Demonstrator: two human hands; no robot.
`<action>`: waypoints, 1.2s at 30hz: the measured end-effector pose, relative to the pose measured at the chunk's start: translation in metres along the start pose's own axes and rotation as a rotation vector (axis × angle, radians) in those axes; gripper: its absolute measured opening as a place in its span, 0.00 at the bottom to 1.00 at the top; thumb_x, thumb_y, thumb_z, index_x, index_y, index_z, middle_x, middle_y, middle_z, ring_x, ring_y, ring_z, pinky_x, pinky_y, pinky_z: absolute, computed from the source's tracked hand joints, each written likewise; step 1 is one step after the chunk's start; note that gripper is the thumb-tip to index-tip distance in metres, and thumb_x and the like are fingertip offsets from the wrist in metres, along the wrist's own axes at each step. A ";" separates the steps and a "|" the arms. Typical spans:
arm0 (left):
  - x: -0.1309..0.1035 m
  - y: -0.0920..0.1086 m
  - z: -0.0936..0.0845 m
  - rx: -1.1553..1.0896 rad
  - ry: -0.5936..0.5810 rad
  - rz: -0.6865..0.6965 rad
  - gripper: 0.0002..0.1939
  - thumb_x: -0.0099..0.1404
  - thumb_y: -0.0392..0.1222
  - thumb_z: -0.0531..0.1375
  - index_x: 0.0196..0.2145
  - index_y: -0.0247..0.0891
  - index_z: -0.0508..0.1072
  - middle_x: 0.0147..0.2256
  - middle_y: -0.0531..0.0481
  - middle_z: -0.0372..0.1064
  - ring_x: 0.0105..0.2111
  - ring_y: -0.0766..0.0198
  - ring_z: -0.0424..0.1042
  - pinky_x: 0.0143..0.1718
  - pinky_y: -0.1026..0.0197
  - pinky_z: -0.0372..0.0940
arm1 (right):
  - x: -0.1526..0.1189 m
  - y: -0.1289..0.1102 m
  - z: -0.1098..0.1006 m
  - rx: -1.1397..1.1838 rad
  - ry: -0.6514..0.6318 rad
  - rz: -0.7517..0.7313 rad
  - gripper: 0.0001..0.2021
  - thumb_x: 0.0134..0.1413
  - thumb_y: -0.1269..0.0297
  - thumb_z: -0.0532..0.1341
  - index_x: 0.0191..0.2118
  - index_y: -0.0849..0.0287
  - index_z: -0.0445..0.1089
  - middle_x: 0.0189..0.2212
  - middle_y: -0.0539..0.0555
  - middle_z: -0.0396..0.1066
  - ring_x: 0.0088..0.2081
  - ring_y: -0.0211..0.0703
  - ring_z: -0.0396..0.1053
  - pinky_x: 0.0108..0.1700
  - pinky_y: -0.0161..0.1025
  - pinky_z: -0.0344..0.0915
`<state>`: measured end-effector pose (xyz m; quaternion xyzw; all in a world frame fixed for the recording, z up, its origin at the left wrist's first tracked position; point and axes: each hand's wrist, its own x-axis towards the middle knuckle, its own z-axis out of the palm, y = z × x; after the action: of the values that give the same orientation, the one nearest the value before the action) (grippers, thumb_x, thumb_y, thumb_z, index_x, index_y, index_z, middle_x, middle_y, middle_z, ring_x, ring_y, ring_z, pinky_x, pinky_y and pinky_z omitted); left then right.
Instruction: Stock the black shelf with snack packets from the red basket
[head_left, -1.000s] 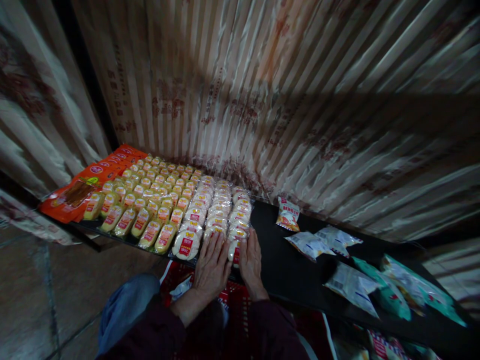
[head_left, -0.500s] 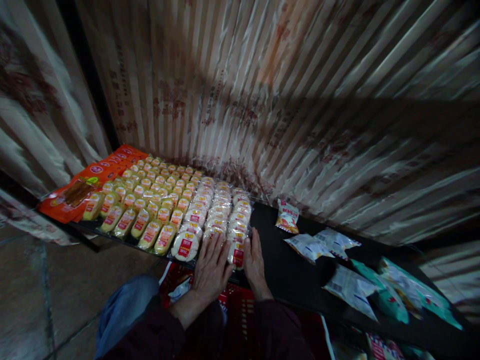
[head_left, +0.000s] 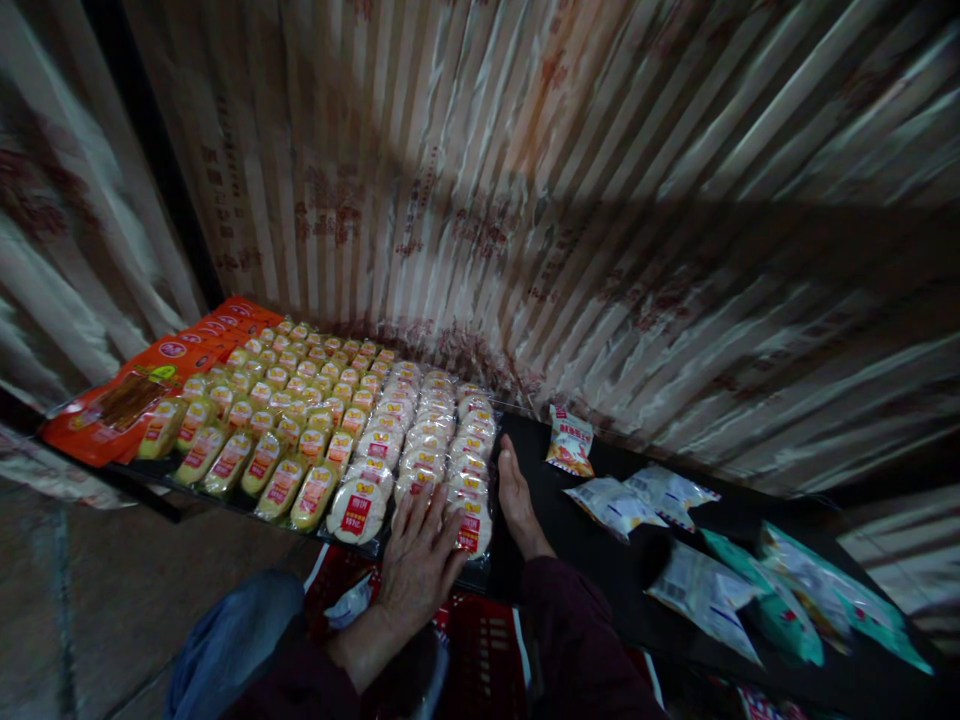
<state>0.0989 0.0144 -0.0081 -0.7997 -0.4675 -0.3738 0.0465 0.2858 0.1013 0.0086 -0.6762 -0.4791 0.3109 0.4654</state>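
Rows of round white wrapped cakes (head_left: 360, 508) stand on a black shelf (head_left: 555, 560). My left hand (head_left: 420, 560) lies flat with its fingers over the front ends of two of these rows. On the right side of the rightmost row, my right hand (head_left: 521, 500) is held upright on edge, its fingers extended and nothing in its grasp. Left of the white cakes are several rows of yellow wrapped cakes (head_left: 281, 487).
Orange packets (head_left: 135, 395) overlap at the shelf's left end. To the right lie a red-and-white bag (head_left: 570, 442), silver-white bags (head_left: 703, 590) and teal bags (head_left: 780, 610). A pleated patterned curtain (head_left: 450, 200) hangs behind. A red crate (head_left: 487, 655) is below the shelf.
My right hand has shifted slightly right and up along the row's side. The view has moved a little, so the cakes appear further left and lower. My left hand stays over the front cakes.
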 end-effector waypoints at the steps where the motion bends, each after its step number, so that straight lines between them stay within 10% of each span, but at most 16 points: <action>1: 0.000 0.000 0.000 -0.001 -0.002 -0.004 0.24 0.63 0.52 0.57 0.56 0.45 0.65 0.63 0.46 0.54 0.64 0.50 0.49 0.62 0.44 0.46 | 0.001 -0.001 0.002 0.016 -0.014 -0.007 0.43 0.53 0.33 0.44 0.65 0.61 0.50 0.65 0.58 0.49 0.66 0.47 0.45 0.66 0.46 0.42; 24: 0.002 -0.002 0.000 0.028 -0.009 0.031 0.26 0.63 0.52 0.57 0.58 0.44 0.63 0.63 0.46 0.53 0.64 0.52 0.48 0.63 0.45 0.45 | 0.037 -0.002 0.008 0.057 -0.011 0.010 0.39 0.53 0.34 0.47 0.62 0.57 0.57 0.63 0.54 0.54 0.65 0.50 0.50 0.66 0.49 0.44; 36: 0.005 -0.003 -0.011 0.035 -0.035 0.051 0.26 0.65 0.47 0.54 0.60 0.41 0.59 0.63 0.45 0.53 0.65 0.52 0.46 0.63 0.45 0.46 | 0.010 0.010 0.003 0.232 0.052 0.063 0.39 0.55 0.37 0.46 0.65 0.60 0.49 0.66 0.55 0.48 0.65 0.48 0.48 0.65 0.48 0.48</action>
<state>0.0921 0.0144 0.0020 -0.8168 -0.4543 -0.3501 0.0617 0.2899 0.1105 -0.0019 -0.6403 -0.4059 0.3611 0.5430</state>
